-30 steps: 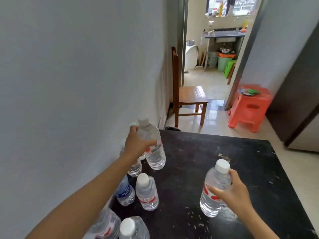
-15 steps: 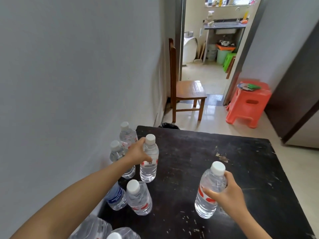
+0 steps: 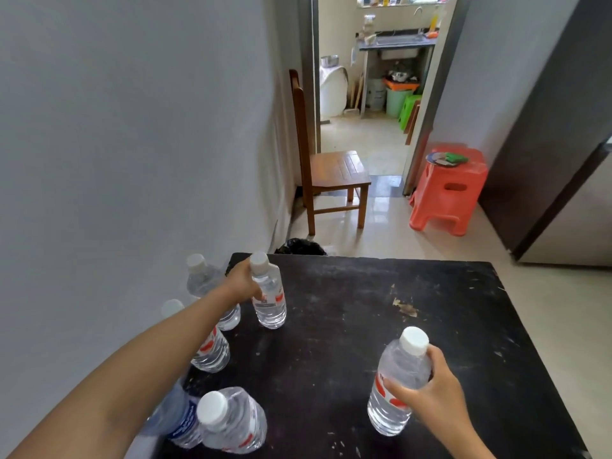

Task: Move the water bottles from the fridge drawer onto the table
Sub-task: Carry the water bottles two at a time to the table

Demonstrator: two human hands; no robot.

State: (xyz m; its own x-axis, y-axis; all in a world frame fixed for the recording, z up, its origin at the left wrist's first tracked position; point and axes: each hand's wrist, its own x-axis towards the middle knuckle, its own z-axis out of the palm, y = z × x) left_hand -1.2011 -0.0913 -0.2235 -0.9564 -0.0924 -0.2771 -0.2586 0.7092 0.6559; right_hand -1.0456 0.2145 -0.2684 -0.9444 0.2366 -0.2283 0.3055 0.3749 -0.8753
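Placing step: left hand (image 3: 240, 283) grip was wrapped round a bottle (image 3: 271, 301) standing at the desk (image 3: 364, 309) far-left corner, beside four other bottles (image 3: 212, 352); right hand (image 3: 430, 397) grip held a second bottle (image 3: 394, 405) upright near-right, base contact unclear. Next likely: release both, return for more.

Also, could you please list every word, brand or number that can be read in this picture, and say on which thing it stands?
No text here can be read.
Far bottle, gripped by the left hand: red-and-white label with small dark print, too blurred to read.
Near right bottle, gripped by the right hand: red marks only, no legible letters.
Blue-label bottle: white lettering, too blurred to read.
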